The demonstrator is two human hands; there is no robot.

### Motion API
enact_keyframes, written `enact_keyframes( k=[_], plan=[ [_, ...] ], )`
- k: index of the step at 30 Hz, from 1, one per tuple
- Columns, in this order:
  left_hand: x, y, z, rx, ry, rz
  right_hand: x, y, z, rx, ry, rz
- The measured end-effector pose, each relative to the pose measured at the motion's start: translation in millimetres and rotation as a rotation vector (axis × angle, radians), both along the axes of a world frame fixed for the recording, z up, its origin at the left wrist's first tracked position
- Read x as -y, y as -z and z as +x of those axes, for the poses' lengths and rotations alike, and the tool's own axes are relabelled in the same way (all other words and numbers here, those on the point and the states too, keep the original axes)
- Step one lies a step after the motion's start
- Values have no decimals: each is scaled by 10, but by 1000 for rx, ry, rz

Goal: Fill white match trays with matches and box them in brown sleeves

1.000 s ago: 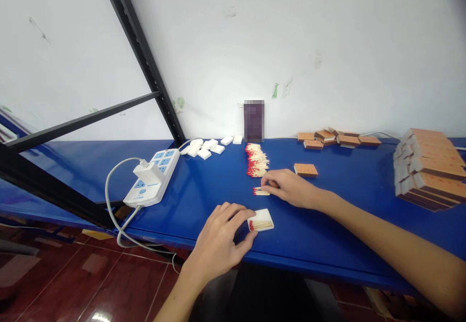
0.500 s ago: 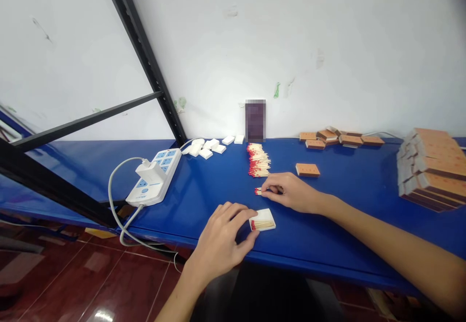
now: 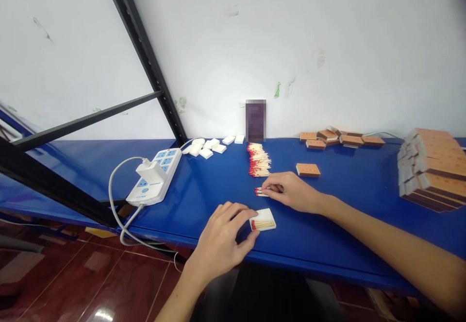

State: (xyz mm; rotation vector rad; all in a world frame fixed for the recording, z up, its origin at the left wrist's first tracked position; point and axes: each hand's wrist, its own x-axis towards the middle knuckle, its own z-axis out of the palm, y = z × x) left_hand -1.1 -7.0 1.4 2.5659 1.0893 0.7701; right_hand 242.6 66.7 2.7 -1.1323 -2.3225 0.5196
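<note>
Pinched light, brittle matches by their shafts, frame centre, in grip of right hand; clasped flimsy tray edgewise with left hand.

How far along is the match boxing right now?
Done: boxes stand stacked at the far right, and the tray at the left hand already holds a few matches. In hand: the right hand pinches a small bunch on the table. Left: the tray looks only part full, a pile of matches lies behind, and empty trays sit by the wall.
</note>
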Motion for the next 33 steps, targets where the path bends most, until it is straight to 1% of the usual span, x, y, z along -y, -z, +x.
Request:
enact_keyframes(
  k=[8,16,21,24,28,33],
  plan=[
    [2,-8,7,5,2,-10,-17,26,-7,10,10,-26],
    [13,5,-9,9,2,-7,-17,4,6,-3,3,-73],
    [1,6,5,11,5,-8,-27,-3,5,-60,70,-63],
    [0,3,10,11,8,-6,-51,-5,8,-58,106,-65],
    [4,3,5,2,5,1,-77,-9,16,-19,99,-111],
    [2,14,0,-6,-1,-1,-60,-40,-5,-4,100,-127]
  ],
)
